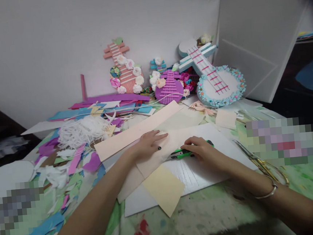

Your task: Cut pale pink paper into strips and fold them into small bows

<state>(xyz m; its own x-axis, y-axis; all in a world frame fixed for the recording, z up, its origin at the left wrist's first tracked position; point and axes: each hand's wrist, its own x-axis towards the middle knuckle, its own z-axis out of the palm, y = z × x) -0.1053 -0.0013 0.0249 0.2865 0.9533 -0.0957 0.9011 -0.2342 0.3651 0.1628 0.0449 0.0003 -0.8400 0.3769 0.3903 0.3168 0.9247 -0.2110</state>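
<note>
My left hand [152,143] lies flat with its fingers stretched over a sheet of cream crepe paper [172,140]. In my right hand [200,148] is a green utility knife [185,153], held low over the paper with its metal tip toward the left. Beneath both is a white printed sheet [197,174]. A pale yellow paper square [164,186] overlaps the near edges of the cream paper and the white sheet. A long peach paper strip [138,130] runs slantwise behind my left hand.
Gold-handled scissors [261,163] lie at the right. White string [83,131] and coloured paper scraps [68,176] cover the left side. Decorated paper instruments, among them a blue-rimmed one [222,86] and a purple one [169,89], stand against the wall.
</note>
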